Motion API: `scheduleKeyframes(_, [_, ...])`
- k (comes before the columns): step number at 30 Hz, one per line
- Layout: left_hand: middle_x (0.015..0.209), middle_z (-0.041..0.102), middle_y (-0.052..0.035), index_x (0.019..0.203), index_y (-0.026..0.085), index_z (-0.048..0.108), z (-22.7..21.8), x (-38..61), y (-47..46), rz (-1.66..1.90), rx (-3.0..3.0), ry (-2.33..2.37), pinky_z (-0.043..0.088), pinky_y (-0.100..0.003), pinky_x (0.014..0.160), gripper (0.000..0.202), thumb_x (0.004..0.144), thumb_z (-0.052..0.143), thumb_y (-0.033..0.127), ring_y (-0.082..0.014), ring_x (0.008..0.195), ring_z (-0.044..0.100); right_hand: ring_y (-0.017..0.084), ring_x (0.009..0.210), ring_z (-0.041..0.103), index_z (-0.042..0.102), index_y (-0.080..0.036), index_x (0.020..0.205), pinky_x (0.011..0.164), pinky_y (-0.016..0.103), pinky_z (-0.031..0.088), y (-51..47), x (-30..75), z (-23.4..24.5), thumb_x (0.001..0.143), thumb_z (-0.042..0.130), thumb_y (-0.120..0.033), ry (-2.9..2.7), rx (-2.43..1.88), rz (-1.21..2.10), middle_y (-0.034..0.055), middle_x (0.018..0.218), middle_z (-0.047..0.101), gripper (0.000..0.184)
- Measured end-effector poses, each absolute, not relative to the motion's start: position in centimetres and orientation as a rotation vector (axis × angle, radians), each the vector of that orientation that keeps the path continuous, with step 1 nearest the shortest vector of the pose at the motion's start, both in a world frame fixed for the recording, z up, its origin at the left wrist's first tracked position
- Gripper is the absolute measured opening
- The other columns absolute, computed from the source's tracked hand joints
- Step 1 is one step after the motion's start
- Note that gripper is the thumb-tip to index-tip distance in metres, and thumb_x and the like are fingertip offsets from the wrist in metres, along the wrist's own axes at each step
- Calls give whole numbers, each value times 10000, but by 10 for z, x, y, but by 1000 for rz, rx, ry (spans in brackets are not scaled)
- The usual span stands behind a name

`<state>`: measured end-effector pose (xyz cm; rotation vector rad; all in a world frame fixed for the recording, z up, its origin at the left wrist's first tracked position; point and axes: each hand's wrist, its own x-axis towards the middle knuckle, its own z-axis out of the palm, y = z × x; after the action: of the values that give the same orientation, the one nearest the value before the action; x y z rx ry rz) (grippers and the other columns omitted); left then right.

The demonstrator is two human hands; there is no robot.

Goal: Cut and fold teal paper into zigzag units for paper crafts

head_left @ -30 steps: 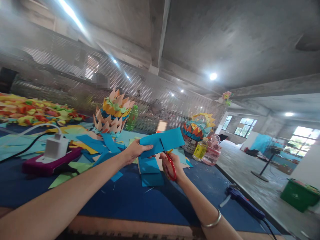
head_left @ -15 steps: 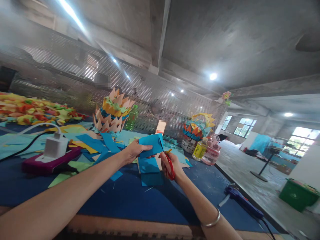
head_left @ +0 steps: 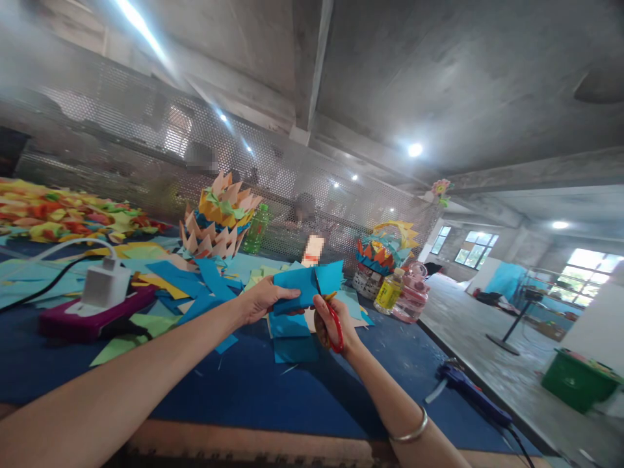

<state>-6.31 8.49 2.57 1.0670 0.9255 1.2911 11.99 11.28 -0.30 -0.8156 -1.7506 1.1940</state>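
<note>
Your left hand (head_left: 263, 300) pinches a sheet of blue paper (head_left: 295, 283), thumb on top, raised over the middle of the bench (head_left: 234, 396). Your right hand (head_left: 348, 325) grips the red-handled scissors (head_left: 340, 328), whose blade crosses the sheet toward its right end. The step in hand appears to be a crosswise cut; the next move would call for steady paper and your left hand clear of the blade line. Beneath, blue paper pieces (head_left: 295, 350) lie toward the bench's near edge. Farther out, a glue gun (head_left: 472, 390) rests by the right edge, and a tiered paper-petal ornament (head_left: 219, 218) stands toward the far edge.
</note>
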Motion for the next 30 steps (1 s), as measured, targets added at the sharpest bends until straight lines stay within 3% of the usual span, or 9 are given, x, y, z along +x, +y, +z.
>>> scheduleKeyframes(15, [810,754,-128,829,91,749,25,-62,85,1291,1015,932,609,-398,689,407,487,908,245,-271,707,721,68,284,341,540,-202,727,288,203,282,111,118,-3,729,582,-746,-1704,-859,1168,-83,405,417,546])
scheduleKeyframes(22, [726,745,-93,732,132,746,27,-59,80,1240,1032,967,595,-353,617,235,539,865,191,-232,625,698,105,290,409,404,-236,452,324,244,299,110,120,-3,841,424,-746,-1845,-812,1063,-19,344,400,642])
scheduleKeyframes(30, [705,744,-109,766,123,740,20,-62,83,1168,1140,949,591,-347,629,225,596,836,234,-223,591,691,99,261,389,383,-233,413,305,238,274,108,120,1,816,429,-777,-1845,-828,1044,-15,305,384,678])
